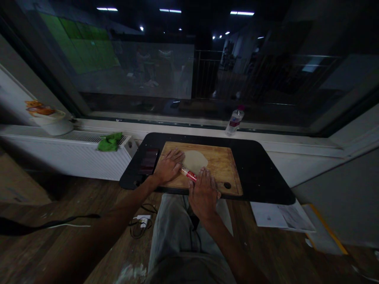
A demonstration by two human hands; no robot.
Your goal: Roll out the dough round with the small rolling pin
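Note:
A pale, flat round of dough point(195, 161) lies on a wooden cutting board point(220, 163). At its near edge a rolling pin point(189, 174) with a red and white label slants across the board. My left hand point(169, 166) holds the pin's left end under the palm, fingers reaching forward beside the dough. My right hand point(204, 191) is closed over the pin's right part, fingertips at the dough's near edge. Both hands cover the pin's ends in part, and flour whitens the fingers.
The board rests on a black tabletop point(254, 173). Left of it lies a phone point(148, 161). A water bottle point(235, 121) stands on the windowsill behind. A green cloth point(110, 142) and a white pot point(55, 123) sit on the radiator point(97, 159). Cables and a power adapter point(143, 221) lie on the floor.

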